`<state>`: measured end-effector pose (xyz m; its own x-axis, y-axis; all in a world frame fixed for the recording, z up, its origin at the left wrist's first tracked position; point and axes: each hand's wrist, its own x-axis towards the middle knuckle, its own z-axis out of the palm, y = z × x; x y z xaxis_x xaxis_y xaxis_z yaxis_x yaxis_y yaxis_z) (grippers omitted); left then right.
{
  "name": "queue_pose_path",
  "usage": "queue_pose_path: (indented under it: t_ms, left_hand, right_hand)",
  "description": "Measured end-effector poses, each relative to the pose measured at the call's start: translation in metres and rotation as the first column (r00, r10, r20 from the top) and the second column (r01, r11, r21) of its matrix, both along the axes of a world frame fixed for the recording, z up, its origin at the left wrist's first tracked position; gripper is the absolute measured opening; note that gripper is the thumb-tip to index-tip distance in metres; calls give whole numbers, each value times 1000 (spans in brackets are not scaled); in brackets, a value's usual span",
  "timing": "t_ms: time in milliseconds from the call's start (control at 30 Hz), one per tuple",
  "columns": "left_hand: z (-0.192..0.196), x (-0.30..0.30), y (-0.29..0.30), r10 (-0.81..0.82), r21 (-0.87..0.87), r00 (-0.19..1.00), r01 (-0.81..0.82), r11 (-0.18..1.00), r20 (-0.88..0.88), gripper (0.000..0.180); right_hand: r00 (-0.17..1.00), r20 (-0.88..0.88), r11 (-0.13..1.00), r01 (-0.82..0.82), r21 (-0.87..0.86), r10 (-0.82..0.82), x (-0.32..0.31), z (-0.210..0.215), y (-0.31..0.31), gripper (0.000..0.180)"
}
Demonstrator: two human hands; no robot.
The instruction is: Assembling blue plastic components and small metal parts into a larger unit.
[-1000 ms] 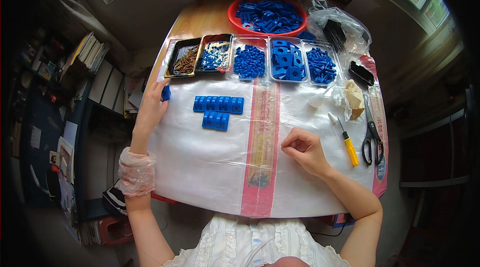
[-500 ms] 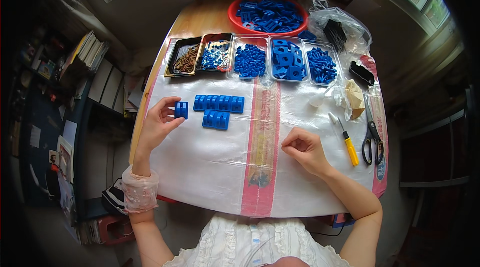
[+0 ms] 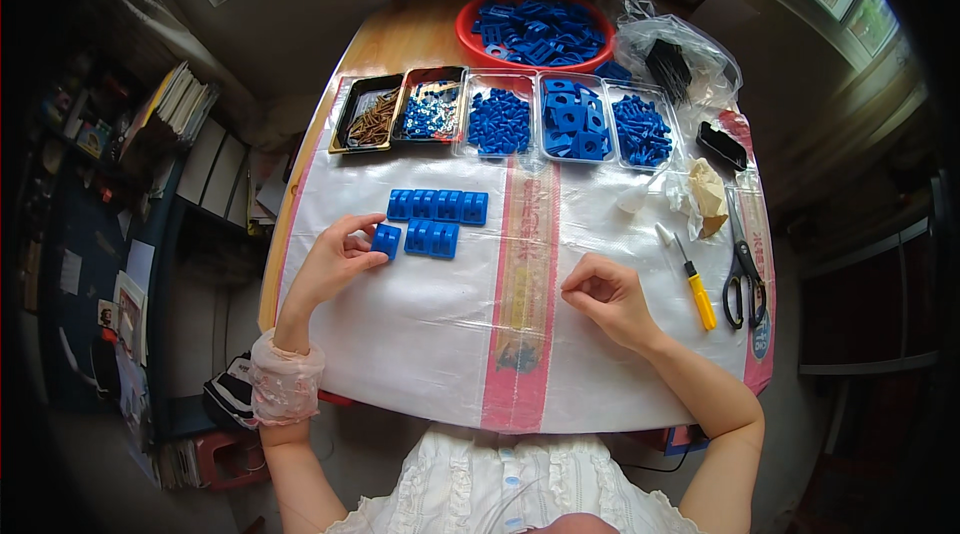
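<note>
Between thumb and fingers, my left hand (image 3: 345, 252) grips a small blue plastic block (image 3: 386, 241). It is just left of a short row of like blue blocks (image 3: 432, 240), with a narrow gap between. Behind these lies a longer row of blue blocks (image 3: 437, 206), set side by side. My right hand (image 3: 608, 296) rests on the white sheet, right of the pink stripe, its fingers curled in with thumb and forefinger together. Whether anything is inside that pinch cannot be seen.
Trays of screws (image 3: 372, 118), small shiny parts (image 3: 430, 112) and blue plastic pieces (image 3: 500, 122) line the back. Behind them stands a red basin (image 3: 465, 42) heaped with blue parts. A yellow-handled screwdriver (image 3: 704, 304), black scissors (image 3: 745, 284) and crumpled paper (image 3: 709, 199) lie at the right.
My left hand has carried its blue block rightward and a little nearer to me, up beside the short row. The right hand has stayed put.
</note>
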<state>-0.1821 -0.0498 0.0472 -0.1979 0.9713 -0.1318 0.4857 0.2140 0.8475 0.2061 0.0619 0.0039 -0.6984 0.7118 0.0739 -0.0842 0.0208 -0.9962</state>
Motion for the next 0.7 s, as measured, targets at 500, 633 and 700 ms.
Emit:
queue_pose_path:
  t_ms: [500, 633, 700]
  left_hand:
    - [2, 15, 0, -10, 142, 955, 54, 988, -297, 59]
    - [4, 16, 2, -16, 151, 956, 63, 987, -292, 58]
    - [8, 17, 2, -6, 136, 963, 44, 990, -269, 56]
  right_hand:
    - [1000, 1, 1000, 6, 6, -6, 0, 1, 0, 11]
    - [1000, -3, 1000, 2, 3, -2, 0, -1, 0, 11]
    - [1000, -5, 1000, 1, 2, -1, 0, 0, 0, 11]
